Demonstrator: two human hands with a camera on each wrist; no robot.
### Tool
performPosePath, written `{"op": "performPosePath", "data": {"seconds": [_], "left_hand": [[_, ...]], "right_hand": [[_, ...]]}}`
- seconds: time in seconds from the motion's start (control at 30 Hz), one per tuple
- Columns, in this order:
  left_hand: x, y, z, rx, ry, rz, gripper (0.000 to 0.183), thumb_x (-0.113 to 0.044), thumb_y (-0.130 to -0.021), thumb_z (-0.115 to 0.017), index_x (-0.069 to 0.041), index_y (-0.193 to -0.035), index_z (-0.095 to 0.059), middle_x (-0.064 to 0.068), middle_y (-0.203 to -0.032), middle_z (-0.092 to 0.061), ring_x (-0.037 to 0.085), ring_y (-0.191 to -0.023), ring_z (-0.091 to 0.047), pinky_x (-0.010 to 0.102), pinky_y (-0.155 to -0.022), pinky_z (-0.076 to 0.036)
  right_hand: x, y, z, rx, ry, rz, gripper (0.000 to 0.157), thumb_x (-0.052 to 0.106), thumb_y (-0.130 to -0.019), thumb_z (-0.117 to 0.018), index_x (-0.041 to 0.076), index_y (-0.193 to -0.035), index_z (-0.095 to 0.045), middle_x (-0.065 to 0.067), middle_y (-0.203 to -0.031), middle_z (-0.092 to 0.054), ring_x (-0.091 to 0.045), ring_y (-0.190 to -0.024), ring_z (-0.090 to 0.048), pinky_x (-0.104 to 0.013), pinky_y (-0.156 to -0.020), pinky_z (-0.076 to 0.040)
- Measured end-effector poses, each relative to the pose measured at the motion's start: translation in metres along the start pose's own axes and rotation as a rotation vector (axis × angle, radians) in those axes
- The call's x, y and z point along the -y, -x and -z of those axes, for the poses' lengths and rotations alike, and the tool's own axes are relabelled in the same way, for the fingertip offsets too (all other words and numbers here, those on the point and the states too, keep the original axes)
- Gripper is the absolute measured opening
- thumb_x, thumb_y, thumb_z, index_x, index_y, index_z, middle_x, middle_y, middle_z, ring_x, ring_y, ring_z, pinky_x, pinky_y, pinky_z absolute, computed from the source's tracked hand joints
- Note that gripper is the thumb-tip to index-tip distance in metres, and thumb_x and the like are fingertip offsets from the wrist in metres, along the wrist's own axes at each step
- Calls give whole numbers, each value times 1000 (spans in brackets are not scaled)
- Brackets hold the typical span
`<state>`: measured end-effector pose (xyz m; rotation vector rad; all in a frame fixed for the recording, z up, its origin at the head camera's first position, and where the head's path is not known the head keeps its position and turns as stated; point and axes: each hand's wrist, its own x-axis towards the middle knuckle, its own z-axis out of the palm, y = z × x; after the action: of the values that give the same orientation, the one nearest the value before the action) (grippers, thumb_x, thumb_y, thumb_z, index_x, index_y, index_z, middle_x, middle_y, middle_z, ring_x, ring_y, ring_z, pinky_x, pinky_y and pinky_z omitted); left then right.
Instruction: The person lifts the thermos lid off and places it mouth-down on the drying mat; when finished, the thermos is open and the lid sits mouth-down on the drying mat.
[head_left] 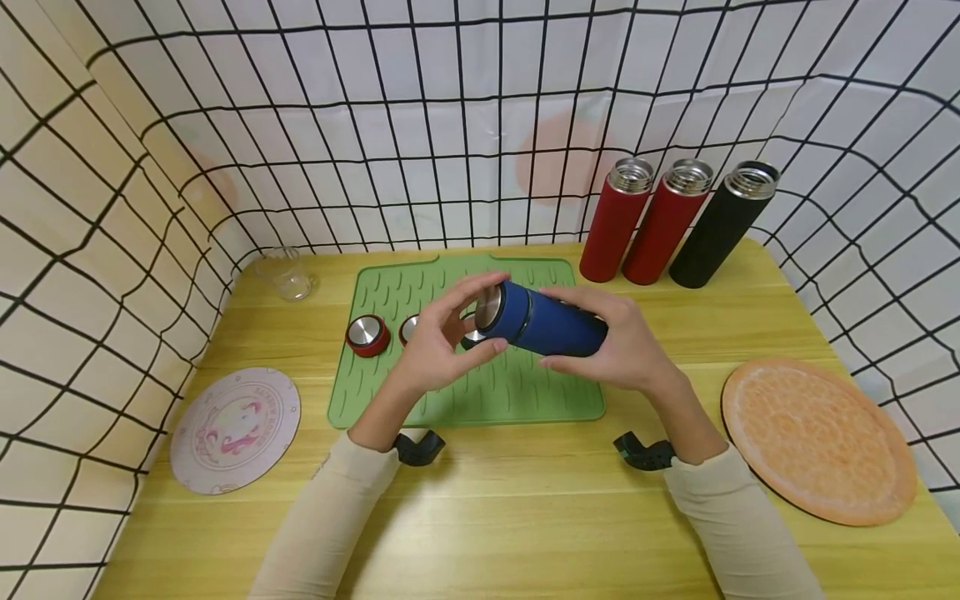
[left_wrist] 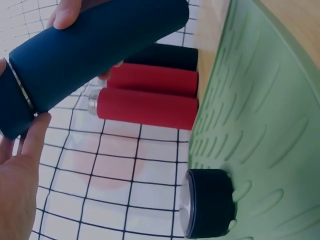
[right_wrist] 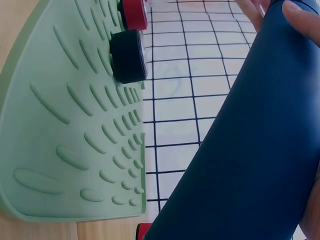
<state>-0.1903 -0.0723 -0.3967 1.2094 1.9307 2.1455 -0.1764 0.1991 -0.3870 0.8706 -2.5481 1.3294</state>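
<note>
Both hands hold a blue thermos bottle (head_left: 562,327) in the air over a green ribbed mat (head_left: 480,408). It lies tilted, its blue cap (head_left: 513,310) with a steel top pointing left and slightly up. My left hand (head_left: 442,342) grips the cap between thumb and fingers; my right hand (head_left: 618,337) holds the body near its base. In the left wrist view a thin silver line (left_wrist: 24,90) runs between cap and body. Below, on the mat, are a red cap (head_left: 367,335), another red cap (head_left: 408,329) partly behind my left hand, and a black cap (left_wrist: 210,202).
Two red bottles (head_left: 617,225) (head_left: 666,225) and a black bottle (head_left: 722,229) stand uncapped at the back right. A clear glass cup (head_left: 288,275) is at the back left. Round mats lie left (head_left: 236,429) and right (head_left: 817,442). Black wire grid (head_left: 420,133) encloses the wooden table.
</note>
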Motion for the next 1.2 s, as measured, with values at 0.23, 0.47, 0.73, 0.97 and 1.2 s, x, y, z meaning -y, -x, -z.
{"op": "performPosePath", "data": {"seconds": [0.23,0.47,0.73,0.97,1.2], "left_hand": [[0,1,-2,-99,-58,64,68,-11,-88,-82,-8,-148,-51,10,-149,-50,25,-135,-52,47,-105,-54],[1,1,-1,-43,-103,69,85,-37,-84,-86,-15,-154,-42,2,-159,-42,22,-147,-42,49,-114,-45],[0,0,5,-41,54,-4,67,7,-84,-73,5,-146,-49,11,-155,-49,29,-141,-47,40,-112,-49],[-2,1,0,-192,-25,108,62,-14,-83,-86,-5,-139,-60,7,-134,-63,24,-124,-60,31,-94,-57],[-1,1,-2,-237,-5,120,62,-8,-79,-88,-3,-135,-62,5,-131,-64,24,-120,-61,29,-90,-58]], "right_hand": [[0,-1,-2,-2,-1,-5,78,21,-74,-93,29,-145,-61,-2,-137,-67,-23,-118,-60,-47,-91,-55],[0,0,-2,0,1,4,78,20,-73,-94,27,-144,-61,-3,-137,-67,-23,-118,-60,-47,-91,-55],[3,1,2,-4,-4,-49,78,20,-74,-93,30,-145,-61,-5,-140,-65,-27,-123,-58,-52,-94,-54],[2,0,3,-8,34,-35,77,23,-74,-93,30,-144,-61,-5,-139,-65,-27,-122,-58,-51,-93,-55],[-3,2,6,-14,39,-58,75,22,-74,-92,32,-142,-61,-4,-137,-65,-28,-120,-58,-54,-94,-55]]}}
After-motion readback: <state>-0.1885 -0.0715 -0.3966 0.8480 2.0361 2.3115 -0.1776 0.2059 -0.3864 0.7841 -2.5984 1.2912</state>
